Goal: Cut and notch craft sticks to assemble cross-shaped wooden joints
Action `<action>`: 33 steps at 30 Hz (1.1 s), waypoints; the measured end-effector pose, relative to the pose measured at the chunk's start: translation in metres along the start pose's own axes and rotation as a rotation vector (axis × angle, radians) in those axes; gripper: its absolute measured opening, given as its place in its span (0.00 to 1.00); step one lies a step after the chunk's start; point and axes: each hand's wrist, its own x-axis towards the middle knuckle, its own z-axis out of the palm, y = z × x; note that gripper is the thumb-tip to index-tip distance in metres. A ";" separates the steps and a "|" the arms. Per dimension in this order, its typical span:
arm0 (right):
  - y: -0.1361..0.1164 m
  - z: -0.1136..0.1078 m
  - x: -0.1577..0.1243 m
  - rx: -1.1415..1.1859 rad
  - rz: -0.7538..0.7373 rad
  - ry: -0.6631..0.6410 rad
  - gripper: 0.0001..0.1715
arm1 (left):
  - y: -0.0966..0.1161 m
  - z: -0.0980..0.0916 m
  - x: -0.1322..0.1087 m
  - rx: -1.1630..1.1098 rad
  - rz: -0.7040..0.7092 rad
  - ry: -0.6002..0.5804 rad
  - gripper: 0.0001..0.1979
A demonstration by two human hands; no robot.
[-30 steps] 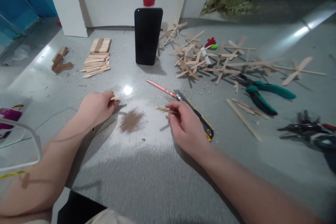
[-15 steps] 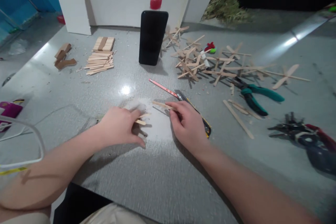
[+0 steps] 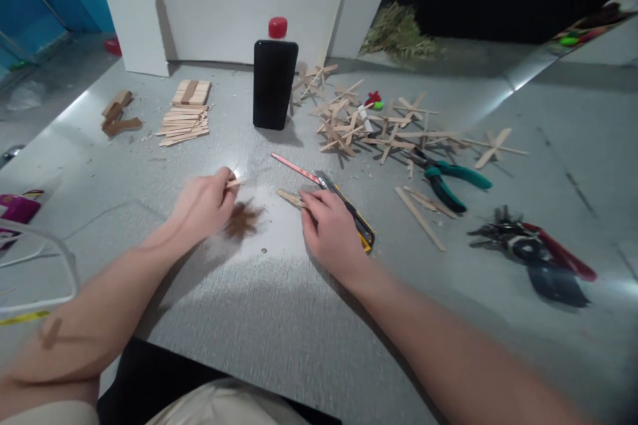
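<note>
My left hand [image 3: 204, 204] is closed, raised a little over the table, with the tip of a short wooden craft stick piece [image 3: 234, 183] poking out between thumb and fingers. In my right hand [image 3: 333, 234] a craft stick [image 3: 288, 198] is pinched, its end pointing left over the white patch on the table. Beside this hand lies a black and yellow utility knife [image 3: 351, 209], partly covered by the fingers. A red pencil [image 3: 294, 167] rests just beyond. Between the hands, near my left one, is a blurred brown spiky patch [image 3: 244, 219].
A black phone [image 3: 273, 86] stands upright before a red-capped bottle [image 3: 278, 27]. Craft sticks [image 3: 183, 125] are stacked at left. Crossed-stick pieces [image 3: 343, 123], teal-handled pliers [image 3: 448, 176], loose sticks [image 3: 421, 218] and a dark red-handled tool [image 3: 533, 246] spread to the right.
My left hand has closed and moved away from me and to the left, uncovering the brown patch. My right hand still holds its craft stick. The whole view has shifted slightly.
</note>
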 end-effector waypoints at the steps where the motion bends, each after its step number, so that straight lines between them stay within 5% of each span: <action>1: -0.002 -0.001 0.000 -0.015 -0.014 0.003 0.22 | 0.006 0.006 -0.004 -0.092 0.046 -0.044 0.10; 5: -0.015 -0.008 -0.002 0.077 -0.102 -0.049 0.22 | 0.018 0.027 -0.013 -0.845 0.138 -0.425 0.13; 12: -0.023 -0.003 0.000 0.750 0.124 -0.145 0.08 | 0.030 0.041 -0.016 -0.932 0.343 -0.743 0.15; 18: -0.023 0.002 0.000 0.940 0.222 -0.174 0.08 | 0.033 0.044 -0.017 -1.032 0.326 -0.780 0.13; 21: -0.025 -0.001 0.000 0.950 0.261 -0.084 0.07 | 0.027 0.047 -0.017 -1.127 0.229 -0.746 0.13; 25: -0.026 -0.006 -0.005 0.646 0.143 0.057 0.05 | 0.020 0.049 -0.015 -1.168 0.155 -0.668 0.19; 33: -0.026 -0.009 -0.010 0.374 0.022 -0.057 0.04 | 0.022 0.051 -0.011 -1.256 -0.042 -0.449 0.12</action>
